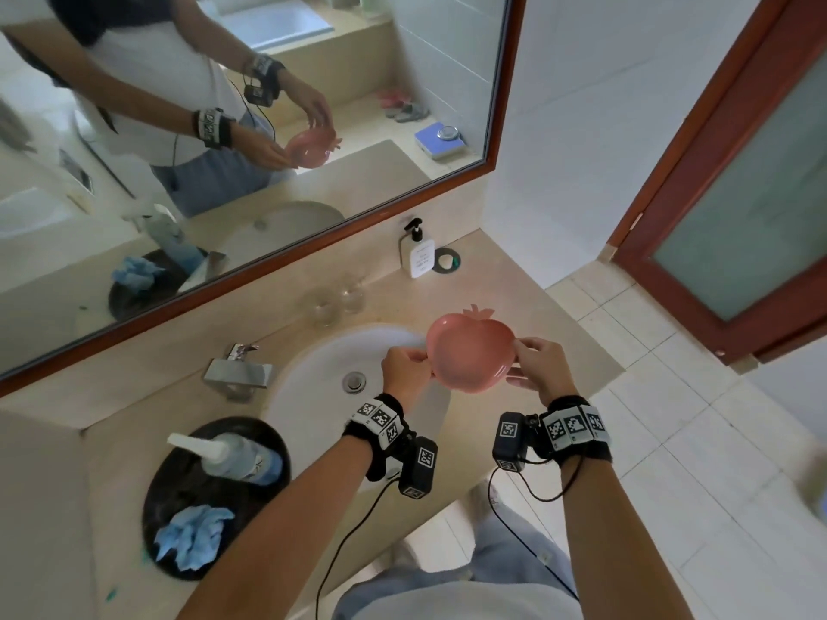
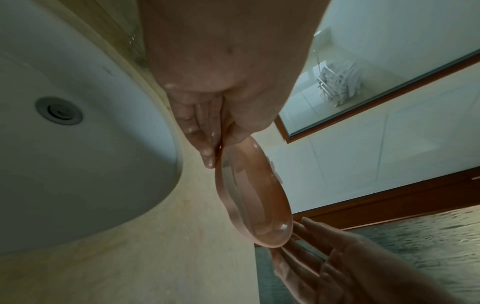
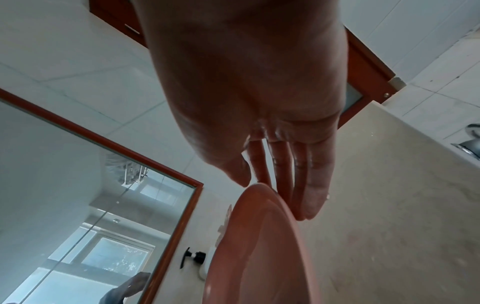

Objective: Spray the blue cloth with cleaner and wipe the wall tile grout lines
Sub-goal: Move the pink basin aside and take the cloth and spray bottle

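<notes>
Bathroom counter (image 1: 514,306): both hands pinch pink dish (image 1: 470,351) (soap-bottle (image 1: 417,257) label unreadable).

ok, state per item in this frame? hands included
pink dish: held over the sink edge, tilted
left hand: pinches the dish rim
right hand: holds the opposite rim
blue cloth: crumpled on black tray, untouched
spray bottle: lying on the tray

Blue cloth (image 1: 193,535) — crumpled, lying on a dark round tray (image 1: 179,476) at lower left of frame. Spray bottle (image 1: 235,458) — translucent, white-nozzled, on the same tray, just above the cloth.
</notes>
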Available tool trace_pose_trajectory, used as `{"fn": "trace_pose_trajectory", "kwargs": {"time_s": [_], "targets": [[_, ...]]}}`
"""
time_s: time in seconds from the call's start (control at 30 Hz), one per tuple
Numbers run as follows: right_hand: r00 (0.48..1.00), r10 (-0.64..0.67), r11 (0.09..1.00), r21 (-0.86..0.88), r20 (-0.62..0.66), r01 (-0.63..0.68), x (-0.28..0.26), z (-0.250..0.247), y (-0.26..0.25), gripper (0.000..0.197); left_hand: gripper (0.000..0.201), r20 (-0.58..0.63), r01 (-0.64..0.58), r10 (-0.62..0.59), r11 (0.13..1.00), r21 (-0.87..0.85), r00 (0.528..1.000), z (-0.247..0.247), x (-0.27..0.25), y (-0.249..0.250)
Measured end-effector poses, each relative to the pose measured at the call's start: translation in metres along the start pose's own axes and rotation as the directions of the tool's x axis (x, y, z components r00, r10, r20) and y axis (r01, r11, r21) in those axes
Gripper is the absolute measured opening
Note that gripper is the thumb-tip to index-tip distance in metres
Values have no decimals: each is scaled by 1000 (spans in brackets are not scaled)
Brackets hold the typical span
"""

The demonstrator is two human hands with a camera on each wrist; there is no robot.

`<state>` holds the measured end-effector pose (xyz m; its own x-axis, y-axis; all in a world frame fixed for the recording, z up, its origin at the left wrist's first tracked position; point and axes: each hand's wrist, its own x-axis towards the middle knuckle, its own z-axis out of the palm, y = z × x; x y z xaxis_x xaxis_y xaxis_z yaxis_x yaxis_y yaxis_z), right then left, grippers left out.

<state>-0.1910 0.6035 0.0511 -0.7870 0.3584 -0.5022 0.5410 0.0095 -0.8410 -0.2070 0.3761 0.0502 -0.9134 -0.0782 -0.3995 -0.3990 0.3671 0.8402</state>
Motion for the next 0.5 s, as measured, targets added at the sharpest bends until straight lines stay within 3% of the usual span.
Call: {"fn": "trace_pose_trajectory", "kwargs": {"time_s": [0.2,0.5], "targets": [[998,59,998,-1,37,-59,52,-31,1,22,9,-27,90,-90,996,-2,996,53,23,9],[983,127,992,-1,128,-128,129,-58,-8,24,27,-52,196,-197,980,-27,979,117,66,20]]}}
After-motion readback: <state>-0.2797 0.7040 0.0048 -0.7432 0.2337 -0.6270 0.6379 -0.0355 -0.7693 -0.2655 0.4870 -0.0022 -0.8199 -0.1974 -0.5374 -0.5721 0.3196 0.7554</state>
